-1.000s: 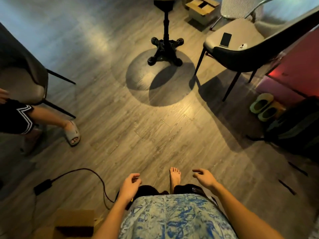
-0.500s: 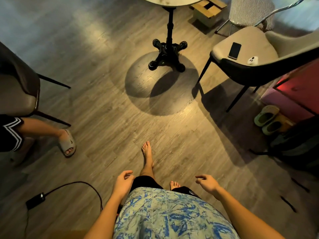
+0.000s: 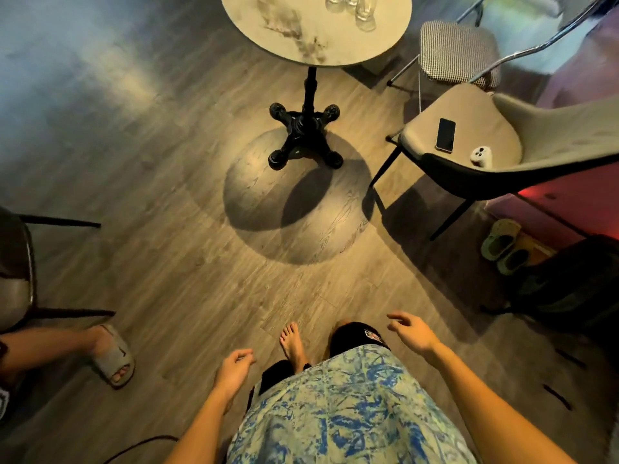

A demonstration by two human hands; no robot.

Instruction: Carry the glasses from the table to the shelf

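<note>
We saw open grey wood-plank floor (image 3: 174, 182) between us and the round pale marble-topped table (image 3: 301, 38), so both empty, loosely curled hands had a clear way forward. The clear drinking glasses (image 3: 365, 15) stood near the table's far right edge. Its black cast-iron pedestal base (image 3: 304, 135) spread four feet across the floor. A beige padded chair (image 3: 469, 139) crowded the right side, and a seated person's sandalled foot (image 3: 112, 356) intruded from the left.

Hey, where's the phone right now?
The phone lies flat on the seat of the beige chair, right of the round table, with a small white case beside it.
</note>
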